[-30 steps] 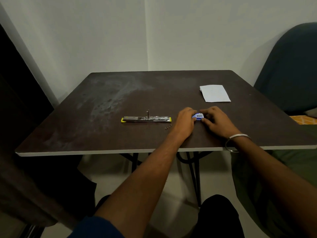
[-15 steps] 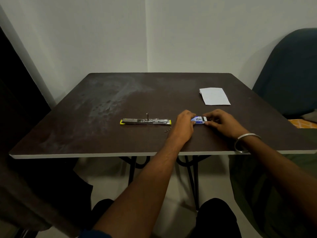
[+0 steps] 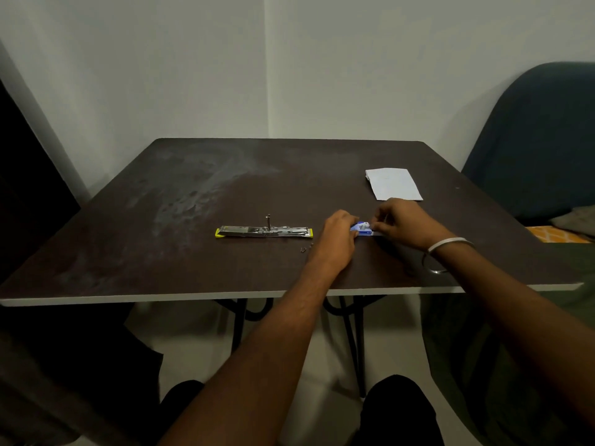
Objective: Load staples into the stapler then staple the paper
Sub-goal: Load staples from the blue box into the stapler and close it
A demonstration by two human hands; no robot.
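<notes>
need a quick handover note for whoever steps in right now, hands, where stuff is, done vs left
Left hand grips one end of the small blue staple box; right hand pinches its other end, where a white inner tray shows partly out.
Stapler lies opened flat on the table, left of the hands, untouched. A few loose staples lie near its right end.
Paper lies at the far right, beyond the right hand.
Done: stapler opened, box in hand.
Left: take out a staple strip, load it, close the stapler, staple the paper.

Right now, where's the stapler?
In the head view, the stapler lies opened flat at the table's middle, just left of the left hand, loose staples beside it.
</notes>
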